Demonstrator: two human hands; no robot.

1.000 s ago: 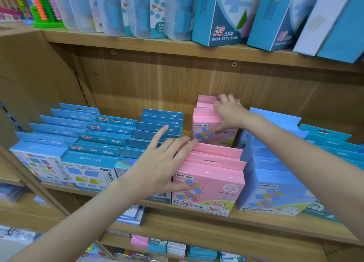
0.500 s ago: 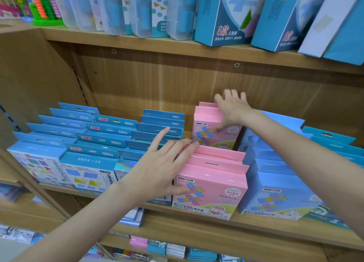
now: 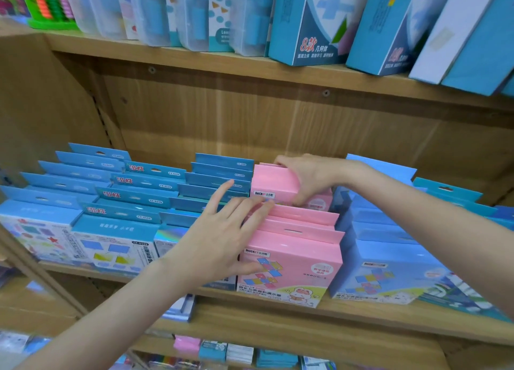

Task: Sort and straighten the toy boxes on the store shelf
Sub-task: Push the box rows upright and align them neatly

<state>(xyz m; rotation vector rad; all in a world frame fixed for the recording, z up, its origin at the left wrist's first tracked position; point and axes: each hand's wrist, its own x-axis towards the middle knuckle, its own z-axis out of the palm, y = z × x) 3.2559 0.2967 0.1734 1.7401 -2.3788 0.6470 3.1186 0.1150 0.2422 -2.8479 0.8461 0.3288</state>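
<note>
On the wooden shelf (image 3: 278, 318) a row of pink toy boxes (image 3: 292, 258) stands front to back between rows of blue boxes on either side. The right hand (image 3: 303, 179) reaches in from the right and grips the rear pink box (image 3: 274, 182), its fingers curled over the top edge and its thumb against the printed front, so that the box sits apart from the front group and close to the wooden back panel (image 3: 250, 125). The left hand (image 3: 219, 236) comes up from the lower left with its fingers straight and spread; the fingertips (image 3: 267, 204) rest on the upright hang tabs of the front pink boxes, the thumb lies along the face of the frontmost one, and the index finger points up over the neighbouring row. To the left stand the dark blue boxes (image 3: 122, 216) in several rows, their tabs stepped one behind another, with white printed fronts at the shelf edge. To the right stand the light blue boxes (image 3: 386, 261), partly hidden by the right forearm. On the shelf above, clear plastic cases (image 3: 194, 13) and tall blue cartons (image 3: 311, 22) lean toward the left, and a green abacus (image 3: 47, 8) shows at the far left. Small packets on the shelf below are blurred.
</note>
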